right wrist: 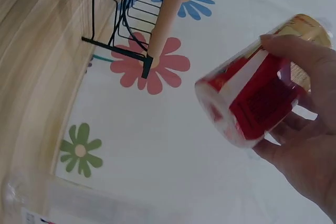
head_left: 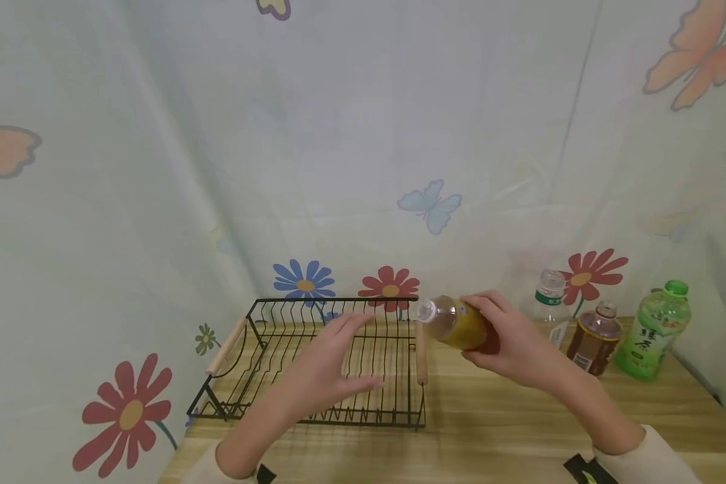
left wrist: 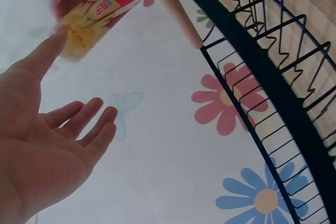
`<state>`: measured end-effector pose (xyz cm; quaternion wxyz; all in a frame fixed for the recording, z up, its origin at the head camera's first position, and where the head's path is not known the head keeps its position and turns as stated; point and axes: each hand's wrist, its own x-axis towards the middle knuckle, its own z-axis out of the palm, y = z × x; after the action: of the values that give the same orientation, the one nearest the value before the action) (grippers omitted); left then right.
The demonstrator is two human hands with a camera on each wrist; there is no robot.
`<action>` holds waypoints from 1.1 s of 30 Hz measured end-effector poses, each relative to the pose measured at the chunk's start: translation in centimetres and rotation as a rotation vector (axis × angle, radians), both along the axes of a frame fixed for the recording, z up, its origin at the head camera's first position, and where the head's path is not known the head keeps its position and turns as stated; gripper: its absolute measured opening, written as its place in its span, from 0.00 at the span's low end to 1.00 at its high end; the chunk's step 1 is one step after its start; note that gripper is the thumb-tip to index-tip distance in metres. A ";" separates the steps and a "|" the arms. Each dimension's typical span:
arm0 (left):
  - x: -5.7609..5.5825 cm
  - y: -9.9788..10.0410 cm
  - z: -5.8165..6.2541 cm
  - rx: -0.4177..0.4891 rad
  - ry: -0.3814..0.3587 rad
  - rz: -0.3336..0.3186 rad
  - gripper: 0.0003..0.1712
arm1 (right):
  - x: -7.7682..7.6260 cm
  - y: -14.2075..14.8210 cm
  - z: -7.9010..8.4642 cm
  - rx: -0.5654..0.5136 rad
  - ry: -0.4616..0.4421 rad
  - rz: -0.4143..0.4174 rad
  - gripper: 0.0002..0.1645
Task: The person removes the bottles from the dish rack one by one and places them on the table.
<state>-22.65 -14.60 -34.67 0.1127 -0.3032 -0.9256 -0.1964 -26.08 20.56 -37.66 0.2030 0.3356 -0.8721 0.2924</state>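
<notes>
My right hand (head_left: 508,343) grips a plastic bottle (head_left: 454,323) with a yellow and red label around its lower part. The bottle is tilted on its side, its clear top toward the left, above the right end of a black wire dish rack (head_left: 363,420). In the right wrist view the base of the bottle (right wrist: 226,114) faces the camera, fingers and thumb around its label. My left hand (head_left: 327,370) hovers over the rack with thumb and fingers spread, holding nothing. From the left wrist the open palm (left wrist: 52,150) shows, with the bottle (left wrist: 97,19) beyond it.
A clear bottle with a green band (head_left: 549,299), a brown-labelled bottle (head_left: 594,339) and a green tea bottle (head_left: 653,329) stand at the table's right. The rack has wooden handles (head_left: 421,356) at both ends. A flower-printed curtain (head_left: 363,148) hangs behind the wooden table (head_left: 490,423).
</notes>
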 end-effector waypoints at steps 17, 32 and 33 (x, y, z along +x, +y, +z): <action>-1.1 -1.5 -2.4 0.101 -0.216 -0.051 0.57 | -3.2 1.5 -2.7 -0.296 -0.196 -0.064 0.46; -1.6 -3.3 -8.2 0.054 -0.437 -0.119 0.44 | -6.2 0.8 -7.2 -0.417 -0.416 -0.141 0.54; -1.6 -3.4 -8.4 0.050 -0.441 -0.125 0.42 | -6.4 0.7 -7.5 -0.422 -0.424 -0.136 0.54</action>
<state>-24.27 -18.02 -43.07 -0.0970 -0.3070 -0.9020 -0.2875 -32.48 21.27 -45.18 0.1010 0.1583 -0.8356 0.5162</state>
